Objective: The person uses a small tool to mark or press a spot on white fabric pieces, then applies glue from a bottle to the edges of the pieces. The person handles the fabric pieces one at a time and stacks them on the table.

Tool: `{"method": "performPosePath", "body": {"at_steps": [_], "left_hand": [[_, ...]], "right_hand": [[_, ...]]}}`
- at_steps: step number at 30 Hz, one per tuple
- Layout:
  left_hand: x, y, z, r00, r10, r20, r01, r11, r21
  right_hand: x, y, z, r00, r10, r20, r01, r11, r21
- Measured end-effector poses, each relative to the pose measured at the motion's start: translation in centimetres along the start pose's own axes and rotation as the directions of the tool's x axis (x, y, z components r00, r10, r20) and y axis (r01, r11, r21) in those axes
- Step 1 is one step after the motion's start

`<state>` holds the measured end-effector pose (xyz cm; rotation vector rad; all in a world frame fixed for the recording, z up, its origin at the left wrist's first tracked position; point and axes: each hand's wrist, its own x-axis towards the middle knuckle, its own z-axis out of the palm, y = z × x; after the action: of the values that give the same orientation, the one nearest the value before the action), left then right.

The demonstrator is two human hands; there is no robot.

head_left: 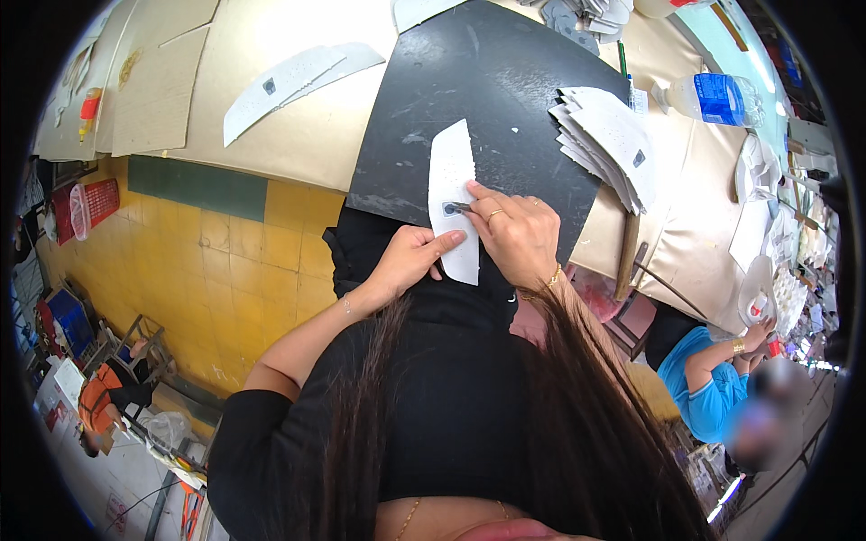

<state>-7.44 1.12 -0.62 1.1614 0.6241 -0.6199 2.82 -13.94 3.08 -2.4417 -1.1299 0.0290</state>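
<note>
A curved white panel (454,162) with a small dark patch lies partly on the black board (487,77), its lower end reaching past the board's near edge. My left hand (406,260) pinches the panel's left edge near that end, thumb on top and fingers partly hidden underneath. Over the patch, my right hand (519,230) grips a small pointed metal tool (458,207), its tip at the patch. Most of that tool is hidden in my fingers, so its exact kind cannot be told. My right fingertips also touch the panel.
Similar white panels (604,135) are stacked at the board's right, and a few more panels (280,90) lie at upper left. A plastic bottle (717,99) lies at upper right. A wooden handle (627,257) juts over the table's near edge. A person in blue (699,383) works at right.
</note>
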Motion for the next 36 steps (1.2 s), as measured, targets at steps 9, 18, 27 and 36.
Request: {"method": "performPosePath", "body": {"at_steps": [9,18,27,36], "left_hand": [[0.0,0.1,0.0,1.0,-0.002,0.013,0.002,0.999,-0.035],[0.1,-0.1,-0.2,0.999,0.013,0.033,-0.012,0.999,-0.036],[0.3,-0.2,-0.3,0.999,0.014,0.034,-0.011,0.996,-0.087],[0.2,-0.3,-0.2,1.0,-0.003,0.02,0.005,0.995,-0.096]], "right_hand": [[0.1,0.5,-0.1,0.995,-0.095,-0.011,0.095,0.995,0.006],[0.7,0.4,-0.4,0.99,-0.143,0.01,0.143,0.989,-0.027],[-0.1,0.0,0.3,0.997,-0.069,-0.045,0.07,0.998,0.003],[0.5,0.0,-0.1,0.989,-0.149,-0.009,0.148,0.988,-0.034]]}}
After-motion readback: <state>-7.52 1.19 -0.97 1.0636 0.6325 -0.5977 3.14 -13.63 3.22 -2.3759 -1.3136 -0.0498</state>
